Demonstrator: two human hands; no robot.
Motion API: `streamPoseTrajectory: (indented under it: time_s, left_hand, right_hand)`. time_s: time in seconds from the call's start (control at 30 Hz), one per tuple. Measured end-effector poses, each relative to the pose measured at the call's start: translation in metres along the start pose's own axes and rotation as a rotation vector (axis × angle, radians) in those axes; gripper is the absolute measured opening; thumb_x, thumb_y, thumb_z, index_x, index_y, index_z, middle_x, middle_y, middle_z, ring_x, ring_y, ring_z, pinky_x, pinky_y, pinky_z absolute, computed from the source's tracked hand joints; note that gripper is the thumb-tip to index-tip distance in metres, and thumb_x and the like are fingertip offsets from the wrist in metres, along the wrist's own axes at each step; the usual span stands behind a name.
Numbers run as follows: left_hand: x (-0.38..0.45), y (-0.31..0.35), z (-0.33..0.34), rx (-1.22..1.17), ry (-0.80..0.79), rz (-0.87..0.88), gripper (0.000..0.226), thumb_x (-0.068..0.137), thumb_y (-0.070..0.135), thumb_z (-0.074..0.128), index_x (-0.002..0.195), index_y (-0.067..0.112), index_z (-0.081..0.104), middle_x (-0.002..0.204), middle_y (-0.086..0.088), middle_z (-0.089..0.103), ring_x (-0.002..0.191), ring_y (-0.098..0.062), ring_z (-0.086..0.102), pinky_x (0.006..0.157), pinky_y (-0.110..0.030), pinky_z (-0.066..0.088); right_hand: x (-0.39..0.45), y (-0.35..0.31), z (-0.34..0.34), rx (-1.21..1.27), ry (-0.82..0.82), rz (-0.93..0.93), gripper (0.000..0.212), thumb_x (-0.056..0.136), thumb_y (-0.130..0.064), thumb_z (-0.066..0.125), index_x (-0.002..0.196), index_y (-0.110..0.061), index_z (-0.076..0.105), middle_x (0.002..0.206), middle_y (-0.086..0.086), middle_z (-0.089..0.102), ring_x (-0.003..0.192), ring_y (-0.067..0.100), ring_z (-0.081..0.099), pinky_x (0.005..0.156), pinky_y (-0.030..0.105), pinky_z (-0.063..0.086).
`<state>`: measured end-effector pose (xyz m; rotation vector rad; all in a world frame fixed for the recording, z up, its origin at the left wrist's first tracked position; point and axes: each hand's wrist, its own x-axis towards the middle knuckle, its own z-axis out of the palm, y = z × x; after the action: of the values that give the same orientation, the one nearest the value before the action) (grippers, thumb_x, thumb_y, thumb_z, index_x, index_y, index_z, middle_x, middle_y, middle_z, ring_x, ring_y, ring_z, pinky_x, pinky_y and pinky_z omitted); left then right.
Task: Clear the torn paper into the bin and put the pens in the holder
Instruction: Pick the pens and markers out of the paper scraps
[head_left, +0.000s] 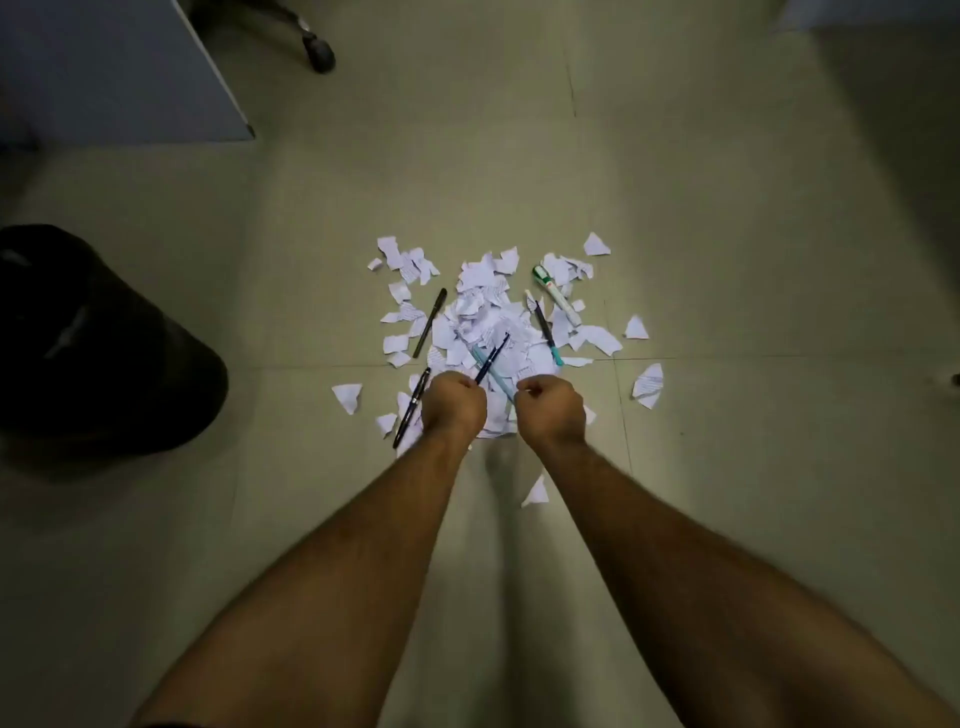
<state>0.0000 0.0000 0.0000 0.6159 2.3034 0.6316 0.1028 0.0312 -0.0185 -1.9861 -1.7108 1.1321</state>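
Note:
A heap of torn white paper (483, 312) lies scattered on the tiled floor. My left hand (453, 402) is closed around a dark pen (492, 357) that sticks up and away from the fist. My right hand (550, 410) is closed at the near end of a light blue pen (482, 361) lying across the scraps. Loose on the floor are a black pen (430, 322) left of the heap, another black pen (412, 408) beside my left wrist, a dark pen with a teal end (545, 332), and a green-and-white marker (557, 296). No pen holder is in view.
A black bin (104, 338) stands on the floor at the left. A grey panel (119, 67) and a chair castor (319, 52) are at the far left. Stray scraps lie at the right (648, 384) and between my forearms (536, 491).

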Motion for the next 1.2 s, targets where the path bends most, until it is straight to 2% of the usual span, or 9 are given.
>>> streamPoseTrajectory:
  time_s: [0.13, 0.27, 0.5, 0.67, 0.8, 0.9, 0.97, 1.07, 1.2]
  left_hand:
    - [0.036, -0.011, 0.028, 0.094, 0.026, 0.085, 0.026, 0.088, 0.017, 0.062, 0.111, 0.006, 0.070, 0.119, -0.015, 0.068, 0.109, -0.034, 0.062, 0.083, -0.031, 0.048]
    - [0.062, -0.017, 0.046, 0.208, 0.059, 0.172, 0.032, 0.090, 0.024, 0.063, 0.117, 0.007, 0.064, 0.122, -0.015, 0.066, 0.113, -0.034, 0.061, 0.087, -0.036, 0.051]
    - [0.081, -0.020, 0.056, 0.441, 0.054, 0.223, 0.028, 0.089, 0.023, 0.066, 0.114, 0.010, 0.064, 0.121, -0.014, 0.066, 0.112, -0.032, 0.063, 0.085, -0.037, 0.053]
    - [0.080, -0.026, 0.060, 0.494, 0.095, 0.301, 0.020, 0.092, 0.015, 0.057, 0.109, 0.009, 0.065, 0.117, -0.015, 0.067, 0.109, -0.033, 0.064, 0.085, -0.037, 0.053]
    - [0.067, -0.015, 0.053, 0.273, 0.097, 0.316, 0.017, 0.083, 0.021, 0.063, 0.094, 0.011, 0.070, 0.098, -0.013, 0.072, 0.093, -0.034, 0.066, 0.067, -0.030, 0.047]
    - [0.039, 0.012, 0.052, 0.120, 0.073, 0.373, 0.020, 0.080, 0.021, 0.065, 0.097, 0.015, 0.072, 0.096, -0.010, 0.073, 0.091, -0.031, 0.066, 0.070, -0.028, 0.049]
    - [0.017, 0.032, 0.060, 0.051, 0.014, 0.417, 0.020, 0.079, 0.021, 0.067, 0.097, 0.016, 0.073, 0.092, -0.007, 0.074, 0.085, -0.026, 0.067, 0.070, -0.025, 0.047]
    - [-0.014, 0.047, 0.094, 0.027, -0.147, 0.435, 0.007, 0.076, 0.020, 0.073, 0.082, 0.018, 0.072, 0.079, -0.002, 0.071, 0.074, -0.017, 0.064, 0.069, -0.023, 0.048]
    - [-0.053, 0.045, 0.165, 0.092, -0.381, 0.376, 0.016, 0.074, 0.022, 0.077, 0.065, 0.017, 0.065, 0.076, -0.005, 0.072, 0.074, -0.023, 0.070, 0.071, -0.031, 0.058]
  right_hand:
    - [0.032, 0.015, 0.028, -0.084, -0.023, -0.034, 0.026, 0.087, -0.022, 0.064, 0.111, -0.016, 0.073, 0.115, 0.008, 0.072, 0.105, 0.027, 0.065, 0.093, 0.032, 0.052]
    - [0.060, 0.031, 0.046, -0.273, -0.052, -0.096, 0.032, 0.091, -0.026, 0.062, 0.120, -0.014, 0.067, 0.121, 0.009, 0.068, 0.111, 0.028, 0.062, 0.095, 0.034, 0.049]
    - [0.069, 0.042, 0.072, -0.454, -0.036, -0.209, 0.021, 0.089, -0.021, 0.062, 0.108, -0.015, 0.068, 0.106, 0.009, 0.070, 0.097, 0.028, 0.065, 0.083, 0.035, 0.054]
    - [0.062, 0.048, 0.061, -0.324, 0.001, -0.196, 0.023, 0.087, -0.028, 0.063, 0.102, -0.013, 0.071, 0.101, 0.010, 0.072, 0.095, 0.030, 0.066, 0.082, 0.033, 0.053]
    - [0.049, 0.051, 0.041, -0.081, 0.082, -0.132, 0.025, 0.081, -0.031, 0.070, 0.097, -0.012, 0.075, 0.096, 0.008, 0.074, 0.088, 0.027, 0.068, 0.077, 0.031, 0.053]
    - [0.038, 0.056, 0.016, 0.141, 0.184, -0.078, 0.020, 0.081, -0.029, 0.070, 0.092, -0.013, 0.075, 0.086, 0.004, 0.075, 0.078, 0.023, 0.067, 0.072, 0.027, 0.051]
    - [0.032, 0.067, -0.006, 0.268, 0.268, 0.003, 0.017, 0.079, -0.028, 0.071, 0.091, -0.016, 0.075, 0.083, 0.000, 0.075, 0.076, 0.020, 0.066, 0.071, 0.025, 0.049]
    - [0.025, 0.099, -0.035, 0.357, 0.362, 0.124, 0.014, 0.078, -0.026, 0.072, 0.086, -0.015, 0.075, 0.078, -0.002, 0.073, 0.074, 0.018, 0.066, 0.071, 0.026, 0.051]
    - [0.012, 0.163, -0.071, 0.300, 0.424, 0.261, 0.013, 0.078, -0.025, 0.071, 0.087, -0.016, 0.073, 0.077, -0.002, 0.071, 0.075, 0.020, 0.066, 0.067, 0.023, 0.043]
